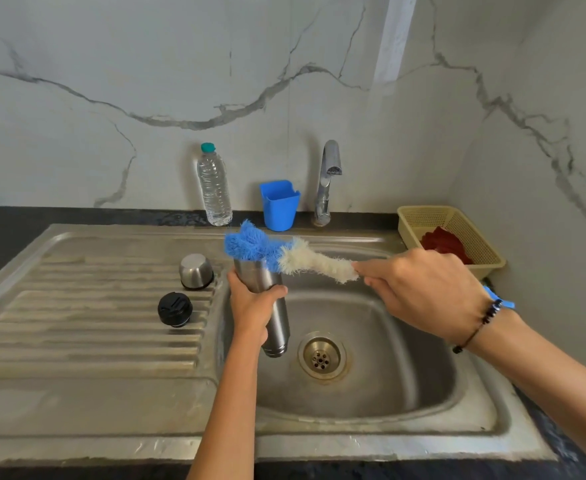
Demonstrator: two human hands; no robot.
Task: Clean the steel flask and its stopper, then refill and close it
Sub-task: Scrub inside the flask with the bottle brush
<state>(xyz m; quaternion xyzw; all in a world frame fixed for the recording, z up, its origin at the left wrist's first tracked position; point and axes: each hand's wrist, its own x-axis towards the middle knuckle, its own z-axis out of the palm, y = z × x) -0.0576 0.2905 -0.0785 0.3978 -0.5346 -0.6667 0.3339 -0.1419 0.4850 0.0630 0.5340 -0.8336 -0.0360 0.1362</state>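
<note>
Your left hand [253, 308] gripped the tall cylindrical steel flask [267, 299] around its upper body, fingers and thumb curled round it, and held it upright but slightly tilted over the left side of the stainless steel sink basin [405, 375]. The flask's mouth was open and uncapped. Your right hand [423, 292] pinched the stem of the blue and white bristled bottle brush [284, 252], fingers curled on it just past the white bristles. The blue tip of the brush lay at the flask's mouth, and the white part stretched off to the right; how far the bristles went inside, you could not tell.

On the ribbed draining board [77, 323] left of the basin stood the round black stopper [174, 309], and just beyond it the steel cup lid [196, 271] sat upside down, both well apart from the flask.

At the far edge, against the marble wall, a clear plastic water bottle [214, 187] with a teal cap stood full or nearly so. To its right stood a blue plastic holder cup [279, 206]; its contents were not visible. Beside that rose the chrome tap [327, 181], with no water running. On the far right, a pale yellow plastic mesh basket [457, 223] held a crumpled red cloth [445, 244].
</note>
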